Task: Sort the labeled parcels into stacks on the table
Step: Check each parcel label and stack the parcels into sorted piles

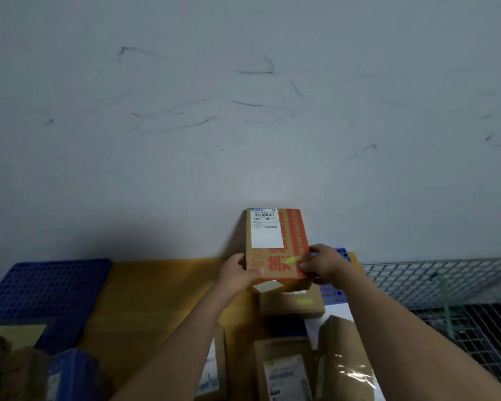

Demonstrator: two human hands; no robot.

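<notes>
1. We see both bare hands closed on one flat brown cardboard parcel [276, 246] with red printing and a white shipping label on its upper part.
2. Our left hand [237, 272] clasps the parcel's lower left edge, thumb across the front face; our right hand [323, 266] clasps the lower right edge, fingers curled over the front.
3. The parcel is held tilted up with its label facing us, its top end in front of the pale scuffed wall [243, 111], above a yellow table surface [162, 287].
4. Directly under it sits a plain brown cardboard box [291, 303]; whether the held parcel touches it we cannot tell.
5. Nearer to us lie a labelled brown parcel [284, 369] and a brown parcel wrapped in shiny clear tape [344, 360], side by side.
6. A blue perforated plastic panel [47, 287] lies at the left, and a grey wire mesh basket [446, 287] stands at the right.
</notes>
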